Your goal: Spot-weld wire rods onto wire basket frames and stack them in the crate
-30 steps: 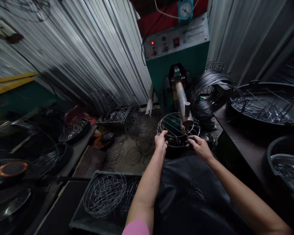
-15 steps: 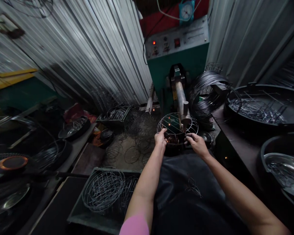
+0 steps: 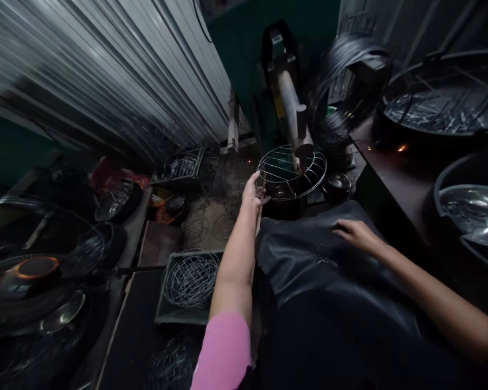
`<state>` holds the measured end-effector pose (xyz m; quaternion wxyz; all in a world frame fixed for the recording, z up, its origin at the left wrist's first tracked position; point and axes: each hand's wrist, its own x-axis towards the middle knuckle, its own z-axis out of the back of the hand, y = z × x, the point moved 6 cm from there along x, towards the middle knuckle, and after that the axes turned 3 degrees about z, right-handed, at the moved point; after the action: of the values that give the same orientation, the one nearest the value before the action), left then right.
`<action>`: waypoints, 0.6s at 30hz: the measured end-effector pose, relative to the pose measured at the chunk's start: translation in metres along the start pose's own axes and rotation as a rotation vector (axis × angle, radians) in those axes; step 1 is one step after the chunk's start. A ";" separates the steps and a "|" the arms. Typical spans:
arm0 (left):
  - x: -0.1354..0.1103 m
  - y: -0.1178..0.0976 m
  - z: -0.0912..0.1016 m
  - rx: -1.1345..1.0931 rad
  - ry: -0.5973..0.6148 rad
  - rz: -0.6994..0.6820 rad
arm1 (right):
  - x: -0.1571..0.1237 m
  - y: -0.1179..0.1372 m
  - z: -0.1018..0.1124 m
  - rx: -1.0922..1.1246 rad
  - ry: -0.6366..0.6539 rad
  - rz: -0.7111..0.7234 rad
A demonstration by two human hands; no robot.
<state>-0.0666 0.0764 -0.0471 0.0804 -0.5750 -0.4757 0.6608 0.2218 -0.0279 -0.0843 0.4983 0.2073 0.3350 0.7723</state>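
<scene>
My left hand [image 3: 252, 190] is closed on the left rim of a round wire rack [image 3: 278, 196], which it holds level under the metal arm of a green machine. The electrode tip [image 3: 299, 162] of that arm comes down at the rack's right part. My right hand [image 3: 355, 234] is over the dark apron [image 3: 293, 238] on my lap, away from the rack. Its fingers point left, slightly apart, and I see nothing between them. A few small curved wires [image 3: 325, 261] lie on the apron just left of and below that hand.
A green bin [image 3: 159, 314] of wire racks stands at my left. Behind the right-hand pans is a wire coil [image 3: 329, 81]. A large black pan [image 3: 435, 132] holds metal pieces, with a shiny bowl [image 3: 472, 211] nearer. Small sparks [image 3: 402, 148] fly at right.
My right hand has left the rack and drawn back to the right over the apron. The left hand still holds the rack. The view has tilted downward; sparks appear at the right.
</scene>
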 end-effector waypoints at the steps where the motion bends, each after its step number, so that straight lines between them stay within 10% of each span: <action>1: 0.004 -0.004 -0.001 0.040 0.026 0.010 | -0.006 -0.002 -0.013 -0.066 0.112 0.022; 7: 0.006 -0.005 -0.013 0.020 0.134 -0.063 | -0.008 0.003 -0.056 -0.503 0.409 -0.034; 18: -0.008 0.015 0.003 -0.103 0.069 -0.028 | -0.026 -0.007 -0.060 -0.442 0.228 -0.086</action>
<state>-0.0601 0.0609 -0.0527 0.0761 -0.5941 -0.5139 0.6141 0.1982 -0.0676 -0.1303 0.5228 -0.0097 0.2206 0.8233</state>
